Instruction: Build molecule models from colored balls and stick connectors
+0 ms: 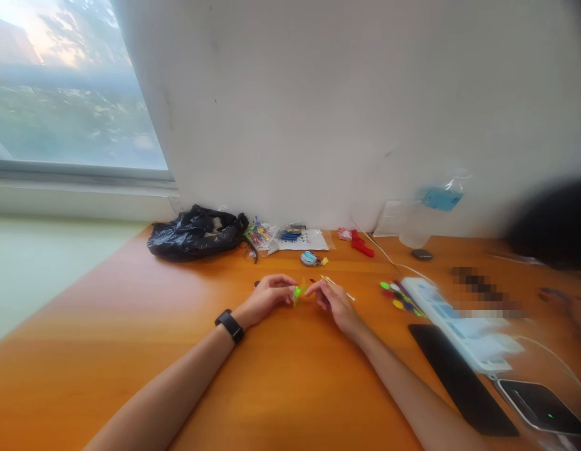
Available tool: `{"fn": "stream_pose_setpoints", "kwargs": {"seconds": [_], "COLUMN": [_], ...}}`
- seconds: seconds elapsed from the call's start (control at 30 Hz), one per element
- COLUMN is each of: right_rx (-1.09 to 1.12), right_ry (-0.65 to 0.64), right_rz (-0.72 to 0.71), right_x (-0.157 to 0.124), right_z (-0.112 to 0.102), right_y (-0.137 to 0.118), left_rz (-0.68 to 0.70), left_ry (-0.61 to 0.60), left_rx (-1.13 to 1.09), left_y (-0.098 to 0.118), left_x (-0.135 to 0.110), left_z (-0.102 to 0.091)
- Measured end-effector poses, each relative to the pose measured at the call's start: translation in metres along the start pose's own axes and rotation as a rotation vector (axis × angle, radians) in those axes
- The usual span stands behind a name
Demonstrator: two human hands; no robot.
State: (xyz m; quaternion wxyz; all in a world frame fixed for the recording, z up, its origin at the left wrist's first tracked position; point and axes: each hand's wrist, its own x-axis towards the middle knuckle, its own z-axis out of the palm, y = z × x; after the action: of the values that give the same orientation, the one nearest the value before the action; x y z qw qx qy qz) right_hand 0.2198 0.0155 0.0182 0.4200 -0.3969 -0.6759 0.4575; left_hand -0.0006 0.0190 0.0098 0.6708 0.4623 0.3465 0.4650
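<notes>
My left hand (pixel 271 294), with a black band on its wrist, pinches a small bright green and yellow-green piece (pixel 297 292) above the table. The piece looks thin and partly see-through; its exact kind cannot be made out. Close to its right side is my right hand (pixel 334 304), index finger stretched toward it and the other fingers loosely bent. Nothing shows in that hand. Behind the right hand lie a thin yellow stick (pixel 324 277) and a white one (pixel 350 297), partly hidden by the fingers. A small dark round thing (pixel 257 284) is just behind my left hand.
Along the wall are a black plastic bag (pixel 196 235), small packets (pixel 290 235), a round tin-like item (pixel 309 259) and a red toy-like piece (pixel 362 244). To the right are coloured discs (pixel 394 294), a white power strip (pixel 447 322), a phone (pixel 539 404) and another person's hand (pixel 575 307).
</notes>
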Motion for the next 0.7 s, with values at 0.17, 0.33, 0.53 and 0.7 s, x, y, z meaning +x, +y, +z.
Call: {"fn": "stream_pose_setpoints", "kwargs": {"seconds": [0.17,0.33,0.53,0.7], "right_rx": [0.013,-0.014,-0.005,-0.009], "right_ry": [-0.032,-0.055,-0.076,-0.089], "right_rz": [-0.012,0.000,0.013,0.021], "right_x": [-0.0006,-0.0007,-0.0002,-0.0004], "right_z": [-0.0011,-0.0011,-0.0022,-0.0008], "right_y": [0.0023,0.0030,0.0059,0.0015], "left_rz": [-0.017,-0.007,0.008,0.004], "left_ry": [0.001,0.003,-0.006,-0.007], "left_rx": [0.005,0.005,0.004,0.009], "left_y": [0.0006,-0.0009,0.0008,-0.0005], "left_x": [-0.0001,0.0006,-0.0007,0.0001], "left_z": [-0.0001,-0.0008,0.0012,0.0007]}}
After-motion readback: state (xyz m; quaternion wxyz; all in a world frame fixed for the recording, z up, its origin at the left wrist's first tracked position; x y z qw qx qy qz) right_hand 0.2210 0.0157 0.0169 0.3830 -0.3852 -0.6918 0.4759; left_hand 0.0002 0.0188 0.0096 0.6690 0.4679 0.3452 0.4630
